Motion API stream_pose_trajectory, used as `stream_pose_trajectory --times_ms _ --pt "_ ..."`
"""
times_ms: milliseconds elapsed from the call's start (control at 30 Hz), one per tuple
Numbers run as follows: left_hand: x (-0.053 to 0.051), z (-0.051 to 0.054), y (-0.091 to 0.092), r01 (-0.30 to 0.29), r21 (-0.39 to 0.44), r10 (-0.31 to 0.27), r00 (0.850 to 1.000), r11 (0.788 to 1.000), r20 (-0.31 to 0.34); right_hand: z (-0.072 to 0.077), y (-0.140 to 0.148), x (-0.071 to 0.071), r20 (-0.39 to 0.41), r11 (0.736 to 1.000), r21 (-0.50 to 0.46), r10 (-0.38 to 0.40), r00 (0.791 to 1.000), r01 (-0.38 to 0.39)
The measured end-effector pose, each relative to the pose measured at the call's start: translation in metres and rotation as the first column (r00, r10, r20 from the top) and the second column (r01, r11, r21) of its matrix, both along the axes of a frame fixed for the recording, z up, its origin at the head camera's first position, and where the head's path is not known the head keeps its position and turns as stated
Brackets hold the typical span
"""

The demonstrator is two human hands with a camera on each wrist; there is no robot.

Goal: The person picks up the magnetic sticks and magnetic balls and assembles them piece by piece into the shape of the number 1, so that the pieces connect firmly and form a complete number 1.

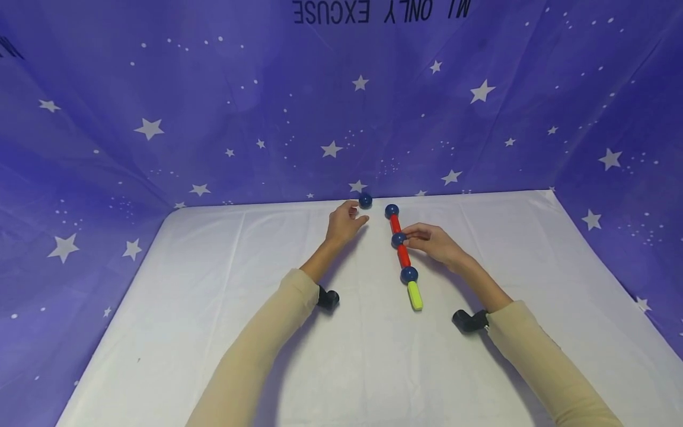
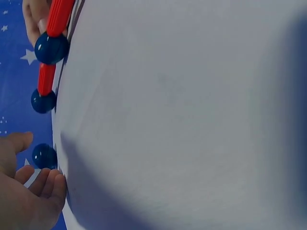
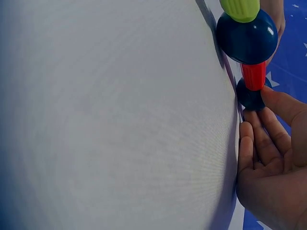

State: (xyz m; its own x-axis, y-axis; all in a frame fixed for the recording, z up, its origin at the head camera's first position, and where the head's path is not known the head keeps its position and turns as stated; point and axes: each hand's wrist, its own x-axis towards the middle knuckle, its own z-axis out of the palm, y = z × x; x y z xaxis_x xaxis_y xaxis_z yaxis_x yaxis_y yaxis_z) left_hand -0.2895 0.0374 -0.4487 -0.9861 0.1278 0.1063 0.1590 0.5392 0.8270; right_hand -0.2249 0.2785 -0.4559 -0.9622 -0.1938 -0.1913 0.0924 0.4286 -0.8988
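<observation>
On the white cloth lies a chain of dark blue balls joined by two red rods (image 1: 404,257), with a yellow-green rod (image 1: 415,296) at its near end. My right hand (image 1: 434,244) pinches the middle blue ball (image 1: 398,239) between thumb and fingertips, as the right wrist view also shows. A separate blue ball (image 1: 365,200) sits at the far edge, left of the chain's far ball (image 1: 392,211). Beside that loose ball is my left hand (image 1: 342,225), its fingertips close to the ball and thumb spread away. Whether those fingertips touch it I cannot tell.
A white cloth (image 1: 240,332) covers the table. Purple-blue curtains (image 1: 288,118) with white stars rise behind its far edge and along both sides. Black wrist mounts (image 1: 328,299) stick out from both sleeves, low over the cloth.
</observation>
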Motion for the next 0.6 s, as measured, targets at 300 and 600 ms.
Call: stream_pose_trajectory --times_ms 300,600 --pt "-0.016 0.002 0.002 -0.018 -0.054 0.019 1.0 0.998 0.012 0.0 0.0 0.001 -0.002 1.0 -0.004 0.0 1.0 0.0" --pt "-0.027 0.006 0.009 -0.067 -0.042 0.068 0.997 0.997 0.02 0.0 0.0 -0.001 -0.003 1.0 -0.004 0.005 1.0 -0.005"
